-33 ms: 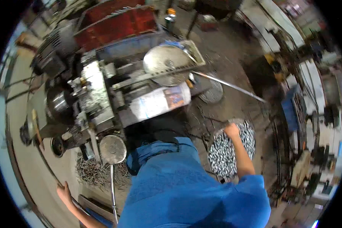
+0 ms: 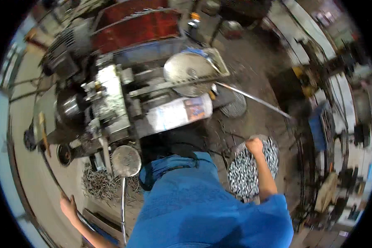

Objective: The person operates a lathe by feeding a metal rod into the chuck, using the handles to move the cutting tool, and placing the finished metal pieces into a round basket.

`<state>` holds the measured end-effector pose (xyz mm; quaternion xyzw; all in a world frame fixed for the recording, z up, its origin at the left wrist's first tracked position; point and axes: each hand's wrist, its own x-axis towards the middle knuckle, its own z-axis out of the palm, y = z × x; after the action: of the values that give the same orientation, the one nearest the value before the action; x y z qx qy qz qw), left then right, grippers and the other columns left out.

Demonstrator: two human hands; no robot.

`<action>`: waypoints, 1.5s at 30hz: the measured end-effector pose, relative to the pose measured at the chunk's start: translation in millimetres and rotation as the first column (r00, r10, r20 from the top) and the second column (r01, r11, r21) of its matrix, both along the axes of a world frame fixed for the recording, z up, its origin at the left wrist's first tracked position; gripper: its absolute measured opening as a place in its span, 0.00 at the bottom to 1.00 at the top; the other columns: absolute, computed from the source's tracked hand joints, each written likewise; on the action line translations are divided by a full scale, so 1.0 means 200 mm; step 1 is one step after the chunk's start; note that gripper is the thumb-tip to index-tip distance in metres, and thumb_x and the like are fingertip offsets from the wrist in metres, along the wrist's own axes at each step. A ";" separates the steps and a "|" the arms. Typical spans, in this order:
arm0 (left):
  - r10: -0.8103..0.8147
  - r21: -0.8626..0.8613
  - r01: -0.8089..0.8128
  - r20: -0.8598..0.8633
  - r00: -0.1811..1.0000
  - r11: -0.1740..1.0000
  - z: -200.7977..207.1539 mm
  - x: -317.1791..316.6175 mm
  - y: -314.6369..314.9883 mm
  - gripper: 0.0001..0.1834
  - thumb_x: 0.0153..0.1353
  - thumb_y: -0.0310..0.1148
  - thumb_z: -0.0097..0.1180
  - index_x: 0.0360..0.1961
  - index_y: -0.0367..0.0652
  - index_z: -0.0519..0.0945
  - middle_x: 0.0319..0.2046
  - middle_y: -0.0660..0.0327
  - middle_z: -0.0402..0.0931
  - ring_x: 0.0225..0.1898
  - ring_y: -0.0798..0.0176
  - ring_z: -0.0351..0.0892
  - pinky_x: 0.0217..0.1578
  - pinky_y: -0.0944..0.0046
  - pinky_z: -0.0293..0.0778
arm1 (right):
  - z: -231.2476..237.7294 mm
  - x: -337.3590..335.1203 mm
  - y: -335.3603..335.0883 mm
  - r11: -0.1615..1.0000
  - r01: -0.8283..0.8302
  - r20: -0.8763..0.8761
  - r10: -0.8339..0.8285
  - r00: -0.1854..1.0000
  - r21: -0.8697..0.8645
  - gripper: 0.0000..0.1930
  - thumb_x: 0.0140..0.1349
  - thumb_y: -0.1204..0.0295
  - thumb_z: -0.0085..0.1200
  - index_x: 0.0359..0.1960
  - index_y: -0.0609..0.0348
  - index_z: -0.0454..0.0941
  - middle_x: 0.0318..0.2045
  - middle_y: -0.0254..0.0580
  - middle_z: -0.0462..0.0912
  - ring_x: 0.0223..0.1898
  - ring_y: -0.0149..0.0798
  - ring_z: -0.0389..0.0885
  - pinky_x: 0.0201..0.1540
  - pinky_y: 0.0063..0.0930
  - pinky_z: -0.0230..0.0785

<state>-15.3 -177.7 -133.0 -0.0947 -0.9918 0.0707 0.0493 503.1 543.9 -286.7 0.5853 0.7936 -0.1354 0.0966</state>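
My right hand (image 2: pixel 254 145) is closed at the far edge of a round heap of small shiny metal pieces (image 2: pixel 242 175), on my right side. What its fingers hold, if anything, is hidden. My left hand (image 2: pixel 69 207) is low on the left, thumb and fingers apart, with nothing visible between them. A thin dark line, like a cable or rod (image 2: pixel 51 172), runs up to the fingertips; I cannot tell whether they touch it. Between my hands, a round metal seat or disc (image 2: pixel 126 160) stands beside a bright metal tube (image 2: pixel 123 202).
A greasy machine (image 2: pixel 111 93) stands ahead, with a large metal disc (image 2: pixel 182 66) and a printed sheet (image 2: pixel 169 115) on it. Behind are red bins (image 2: pixel 136 31). Loose metal scraps (image 2: pixel 97 184) lie at left. A long rod (image 2: pixel 256 99) slants over the floor.
The view has shifted, so the machine and bins sit slightly farther right and lower in the picture. Both hands keep about the same pose and place.
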 end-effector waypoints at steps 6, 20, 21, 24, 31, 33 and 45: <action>-0.211 0.744 0.143 -0.003 0.977 0.653 0.52 0.18 0.93 0.18 0.57 0.32 0.56 0.49 0.36 0.76 0.30 0.54 0.79 0.30 0.63 0.77 0.37 0.65 0.72 | 0.74 -0.89 -0.29 0.877 -0.454 -0.742 0.410 0.531 0.160 0.18 0.40 0.71 0.55 0.36 0.65 0.80 0.40 0.53 0.78 0.40 0.49 0.79 0.42 0.33 0.71; -0.696 0.908 0.301 -0.015 0.718 0.291 0.54 0.33 1.60 0.19 0.61 0.46 0.50 0.25 0.40 0.79 0.13 0.54 0.72 0.17 0.55 0.73 0.20 0.61 0.68 | 1.36 -1.89 -1.12 0.067 -0.831 -0.639 0.675 -0.370 0.552 0.17 0.36 0.74 0.54 0.33 0.66 0.77 0.43 0.53 0.73 0.39 0.51 0.74 0.42 0.37 0.71; -0.712 0.924 0.274 -0.002 0.702 0.267 0.52 0.33 1.59 0.20 0.61 0.46 0.49 0.25 0.40 0.79 0.13 0.55 0.72 0.16 0.57 0.73 0.20 0.62 0.67 | 1.36 -1.90 -1.12 0.060 -0.827 -0.634 0.675 -0.379 0.558 0.18 0.35 0.75 0.54 0.33 0.65 0.78 0.42 0.51 0.74 0.38 0.49 0.74 0.41 0.36 0.71; -0.756 0.969 0.116 0.093 0.647 0.218 0.53 0.31 1.57 0.21 0.63 0.46 0.48 0.25 0.38 0.79 0.12 0.60 0.72 0.16 0.66 0.73 0.20 0.66 0.67 | 1.38 -1.93 -1.12 0.010 -0.812 -0.588 0.695 -0.414 0.584 0.19 0.33 0.76 0.53 0.34 0.64 0.79 0.39 0.48 0.76 0.36 0.45 0.76 0.39 0.33 0.72; -0.791 0.990 -0.052 0.135 0.596 0.130 0.53 0.20 1.51 0.23 0.64 0.45 0.47 0.23 0.36 0.78 0.12 0.64 0.72 0.17 0.74 0.71 0.19 0.70 0.66 | 1.47 -2.07 -1.16 -0.152 -0.769 -0.464 0.719 -0.518 0.621 0.20 0.30 0.76 0.55 0.33 0.61 0.80 0.37 0.46 0.76 0.35 0.46 0.75 0.37 0.34 0.72; -0.786 0.986 0.034 0.110 0.609 0.164 0.53 0.16 1.48 0.23 0.64 0.45 0.47 0.22 0.36 0.78 0.12 0.64 0.72 0.17 0.73 0.71 0.19 0.70 0.66 | 1.48 -2.12 -1.17 -0.202 -0.768 -0.446 0.714 -0.540 0.608 0.20 0.30 0.76 0.55 0.33 0.61 0.80 0.37 0.47 0.76 0.35 0.47 0.74 0.37 0.34 0.72; -0.773 0.972 0.079 0.126 0.622 0.221 0.56 0.06 1.29 0.17 0.60 0.42 0.54 0.28 0.36 0.79 0.18 0.62 0.76 0.21 0.73 0.74 0.24 0.70 0.69 | 1.45 -2.32 -1.25 -0.317 -0.734 -0.399 0.677 -0.619 0.601 0.17 0.30 0.75 0.55 0.29 0.60 0.80 0.35 0.44 0.78 0.32 0.46 0.75 0.35 0.35 0.72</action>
<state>-2.8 80.2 -20.3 -0.3583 -0.7349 -0.5379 -0.2057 39.9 293.7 3.6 -0.4449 0.8525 -0.2380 -0.1365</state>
